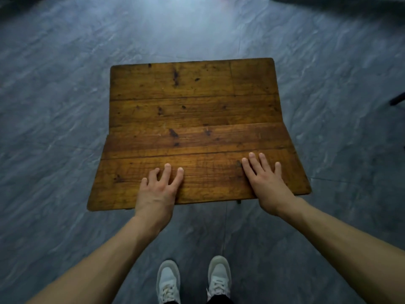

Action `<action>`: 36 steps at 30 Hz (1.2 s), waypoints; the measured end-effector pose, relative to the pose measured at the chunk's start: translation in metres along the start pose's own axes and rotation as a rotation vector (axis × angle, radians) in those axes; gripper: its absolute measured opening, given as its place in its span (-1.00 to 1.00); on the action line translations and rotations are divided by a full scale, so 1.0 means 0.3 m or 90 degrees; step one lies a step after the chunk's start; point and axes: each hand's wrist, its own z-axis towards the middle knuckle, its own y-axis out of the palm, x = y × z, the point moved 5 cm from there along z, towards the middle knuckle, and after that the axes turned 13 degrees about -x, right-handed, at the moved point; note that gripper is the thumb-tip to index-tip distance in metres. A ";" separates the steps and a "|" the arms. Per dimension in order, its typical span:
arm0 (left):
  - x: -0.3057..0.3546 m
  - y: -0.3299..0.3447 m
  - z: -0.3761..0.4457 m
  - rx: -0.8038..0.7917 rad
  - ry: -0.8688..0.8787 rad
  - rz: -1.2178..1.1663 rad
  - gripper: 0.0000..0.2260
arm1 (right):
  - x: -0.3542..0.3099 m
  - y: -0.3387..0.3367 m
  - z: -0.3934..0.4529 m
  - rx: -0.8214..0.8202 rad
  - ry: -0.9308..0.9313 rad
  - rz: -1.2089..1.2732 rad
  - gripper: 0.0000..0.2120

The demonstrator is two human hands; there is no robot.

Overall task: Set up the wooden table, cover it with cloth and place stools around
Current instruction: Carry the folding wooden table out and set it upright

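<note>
A brown wooden table [192,110] of several planks stands on the floor right in front of me, seen from above. The near part of the top looks like a hinged leaf, wider than the far part. My left hand [160,189] rests on the near plank with its fingers spread and slightly bent, holding nothing. My right hand [267,183] lies flat on the same plank near the right corner, fingers straight. No cloth and no stools are in view.
Grey stone-patterned floor [54,106] surrounds the table on all sides. My feet in white shoes [192,279] stand just behind the near edge. A dark object [397,99] pokes in at the right border.
</note>
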 end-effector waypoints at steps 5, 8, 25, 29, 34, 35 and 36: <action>-0.111 -0.016 0.049 0.018 0.002 0.002 -0.21 | -0.082 -0.041 0.064 0.022 0.004 0.025 0.00; -0.161 -0.019 0.076 0.017 0.021 0.014 -0.20 | -0.118 -0.049 0.086 0.022 0.021 0.030 0.04; -0.394 0.212 0.149 0.009 0.122 0.055 -0.12 | -0.395 0.146 0.141 0.001 0.104 0.006 0.07; -0.382 0.296 0.150 0.038 0.121 0.039 -0.06 | -0.409 0.225 0.170 0.032 0.113 -0.011 0.07; -0.351 0.313 0.144 0.043 0.097 0.020 -0.10 | -0.379 0.249 0.173 0.038 0.101 0.013 0.12; -0.344 0.304 0.143 0.025 0.089 0.013 -0.09 | -0.372 0.240 0.170 0.024 0.096 0.026 0.13; -0.338 0.292 0.140 -0.001 0.082 0.003 -0.09 | -0.367 0.226 0.165 0.006 0.087 0.046 0.13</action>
